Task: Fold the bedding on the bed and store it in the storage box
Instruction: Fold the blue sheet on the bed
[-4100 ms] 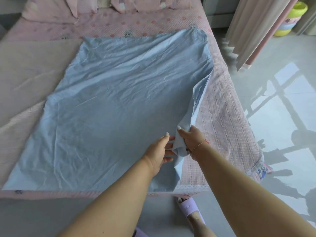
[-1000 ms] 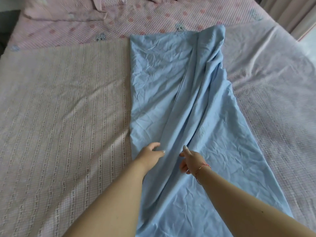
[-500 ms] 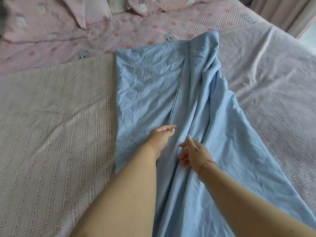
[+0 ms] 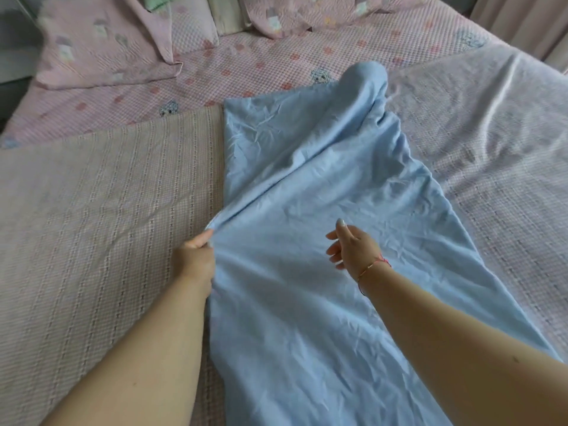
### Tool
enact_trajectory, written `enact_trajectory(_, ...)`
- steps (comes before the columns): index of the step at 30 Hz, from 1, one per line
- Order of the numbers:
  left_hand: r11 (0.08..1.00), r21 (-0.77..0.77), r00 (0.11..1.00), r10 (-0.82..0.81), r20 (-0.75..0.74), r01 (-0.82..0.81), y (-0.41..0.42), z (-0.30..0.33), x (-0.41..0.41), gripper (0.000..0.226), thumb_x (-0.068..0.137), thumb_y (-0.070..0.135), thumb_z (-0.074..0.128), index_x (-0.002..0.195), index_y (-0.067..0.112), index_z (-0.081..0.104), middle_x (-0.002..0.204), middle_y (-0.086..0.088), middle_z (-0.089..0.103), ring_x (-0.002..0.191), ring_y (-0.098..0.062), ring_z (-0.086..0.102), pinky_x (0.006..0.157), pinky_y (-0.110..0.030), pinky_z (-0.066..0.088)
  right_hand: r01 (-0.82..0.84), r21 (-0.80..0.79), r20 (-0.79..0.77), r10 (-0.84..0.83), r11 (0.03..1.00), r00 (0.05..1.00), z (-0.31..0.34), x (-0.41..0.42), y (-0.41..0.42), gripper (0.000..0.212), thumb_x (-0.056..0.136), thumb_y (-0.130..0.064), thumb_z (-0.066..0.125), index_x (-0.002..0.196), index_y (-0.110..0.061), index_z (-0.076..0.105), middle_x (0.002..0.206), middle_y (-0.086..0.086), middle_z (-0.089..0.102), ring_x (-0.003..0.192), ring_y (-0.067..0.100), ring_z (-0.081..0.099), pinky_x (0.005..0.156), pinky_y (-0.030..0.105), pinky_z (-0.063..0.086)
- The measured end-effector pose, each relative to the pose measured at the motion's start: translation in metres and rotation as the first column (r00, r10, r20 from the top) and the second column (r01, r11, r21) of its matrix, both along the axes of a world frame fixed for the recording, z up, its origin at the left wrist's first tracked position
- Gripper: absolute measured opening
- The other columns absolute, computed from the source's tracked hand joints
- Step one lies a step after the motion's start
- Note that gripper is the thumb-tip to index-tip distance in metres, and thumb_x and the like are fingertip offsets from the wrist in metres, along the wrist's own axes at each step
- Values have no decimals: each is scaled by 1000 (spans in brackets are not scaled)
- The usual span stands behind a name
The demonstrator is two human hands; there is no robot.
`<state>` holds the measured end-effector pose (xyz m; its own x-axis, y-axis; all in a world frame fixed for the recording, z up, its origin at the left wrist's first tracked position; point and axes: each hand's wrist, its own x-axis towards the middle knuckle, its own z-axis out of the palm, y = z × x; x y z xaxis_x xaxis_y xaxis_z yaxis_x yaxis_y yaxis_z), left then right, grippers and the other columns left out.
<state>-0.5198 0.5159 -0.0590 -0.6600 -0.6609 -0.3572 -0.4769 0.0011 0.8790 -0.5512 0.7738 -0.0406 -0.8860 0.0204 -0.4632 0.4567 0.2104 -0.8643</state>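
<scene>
Pale blue cotton, a folded sheet (image 4: 322,241), lies as a long strip down the middle of a bed (image 4: 92,226), running from near the camera towards the pillows (image 4: 101,47). Its near end runs off the bottom edge of the view, so its full length cannot be seen. Its far right corner bunches into a rounded hump, and what lies beneath that hump is hidden. The storage box does not appear in this view. A strip of curtain (image 4: 519,23) is cut off at the top right corner.

The sheet is creased all over, with diagonal folds fanning from its left edge towards the far right corner. It rests on a beige striped cover on the left and a lilac checked cover (image 4: 491,149) on the right, with a pink patterned sheet (image 4: 246,66) beyond.

The left hand (image 4: 193,259) pinches the sheet's left edge between thumb and fingers, lifting it slightly; the fingertips are tucked in the fabric. The right hand (image 4: 353,249) hovers just above the cloth, fingers loosely spread and holding nothing, with a thin red bracelet (image 4: 373,265) on the wrist.

Half a second earlier both hands sat close together at the central fold; now the left hand is out at the edge, and the central ridge is smoothed away.
</scene>
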Motion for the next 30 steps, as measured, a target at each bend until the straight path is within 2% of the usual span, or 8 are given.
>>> enact_trajectory(3,943,-264,972,-161,170,202,7,-1,3,49,85,17,61,133,22,57,110,-17,66,80,-21,64,77,-30,51,-74,114,-31,78,991,996,-11,2,0,35,97,-45,38,77,-27,59,75,-5,64,78,21,62,83,41,49)
enact_trajectory(6,577,-719,921,-217,323,388,42,4,17,49,87,24,61,136,21,55,145,-13,43,128,-36,41,105,-42,33,-223,241,-23,235,945,972,-21,15,3,37,98,-48,34,98,-27,64,100,-2,68,104,23,61,97,41,44)
enact_trajectory(9,396,-762,821,-484,302,513,88,-10,50,47,83,30,53,127,18,63,142,-11,50,127,-36,46,104,-48,37,-335,258,-22,353,906,936,-22,34,4,42,99,-45,34,119,-22,63,121,1,63,117,20,53,102,33,37)
enact_trajectory(12,261,-538,580,-557,594,801,111,-27,93,66,88,47,17,147,27,39,158,-1,28,147,-21,19,118,-46,6,-491,453,18,543,744,840,-26,52,14,42,101,-42,30,127,-24,58,135,-2,54,131,18,41,109,32,28)
enact_trajectory(17,316,-548,632,-375,678,775,130,-21,152,69,84,47,29,142,14,48,148,-12,45,138,-28,41,110,-49,16,-566,694,130,696,445,706,-23,93,37,48,100,-50,20,145,-39,28,155,-19,18,146,4,4,119,33,1)
enact_trajectory(21,247,-410,479,-463,746,878,153,-22,204,65,82,46,37,128,9,62,133,-13,60,123,-30,57,104,-45,27,-676,674,211,799,299,563,-17,140,50,49,100,-51,17,148,-42,16,157,-20,6,146,4,-5,118,36,-8)
enact_trajectory(26,384,-460,593,-396,701,800,147,-11,245,56,86,37,40,122,2,65,129,-20,61,121,-35,57,106,-44,39,-683,670,303,732,291,610,-14,163,85,49,100,-51,16,148,-41,19,158,-19,5,146,5,-5,119,37,-6)
enact_trajectory(30,686,-444,750,-227,622,576,161,11,279,54,94,29,55,143,8,44,151,-21,35,139,-36,32,113,-43,27,-692,594,265,713,409,649,-3,187,87,47,100,-50,18,143,-40,35,155,-15,22,145,8,8,119,35,5)
